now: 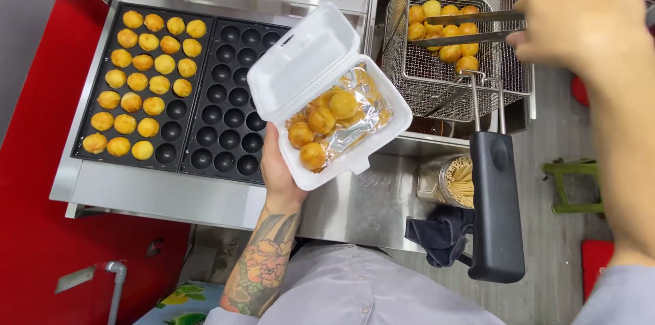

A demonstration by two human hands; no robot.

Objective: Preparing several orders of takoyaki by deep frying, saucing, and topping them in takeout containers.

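Observation:
My left hand (278, 173) holds an open white foam box (310, 59) from below. The box is lined with foil and has several golden fried balls (321, 120) in it. My right hand (587, 21) grips metal tongs (471, 28) that reach left into a wire fryer basket (423, 82). The tong tips are among several fried balls (447, 31) in the basket. The basket's black handle (497, 205) points toward me.
A black griddle with round moulds (228, 96) sits at left, its left half filled with several golden balls (140, 82). A jar of wooden skewers (454, 180) and a dark cloth (440, 236) lie by the counter edge. A green stool (573, 185) stands at right.

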